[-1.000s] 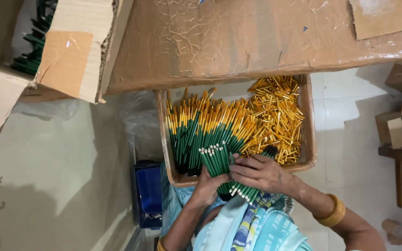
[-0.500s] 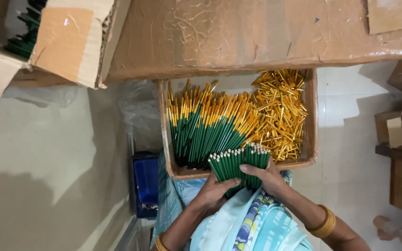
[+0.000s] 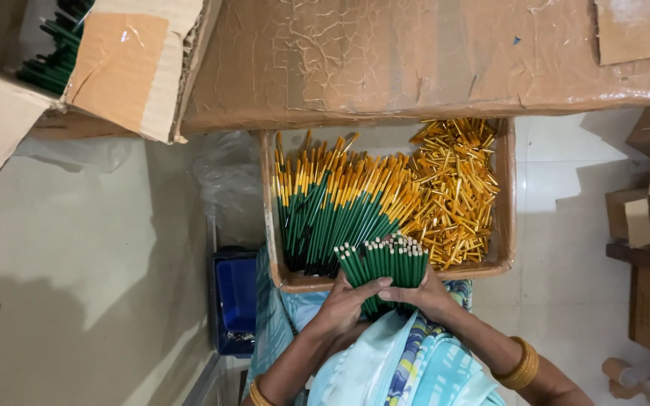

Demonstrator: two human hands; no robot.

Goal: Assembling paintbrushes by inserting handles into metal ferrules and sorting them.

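**Two Hands, One Bundle of Green Sticks**

Two piles fill the open cardboard tray (image 3: 507,195): green gold-tipped sticks (image 3: 332,207) left, loose gold caps (image 3: 453,188) right. A large carton (image 3: 430,60) borders its far edge. Left hand (image 3: 344,304) and right hand (image 3: 423,295) close fully around the green bundle (image 3: 385,263), upright at the tray's near rim. Bare floor (image 3: 77,286) lies left.

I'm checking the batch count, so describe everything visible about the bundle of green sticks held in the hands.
The bundle of slim green sticks is a tight sheaf, pale round ends fanned upward and roughly level. The left hand and right hand clasp its lower part from both sides, hiding the bottom ends. It stands near upright at the near rim of the shallow cardboard tray, just over the lap.
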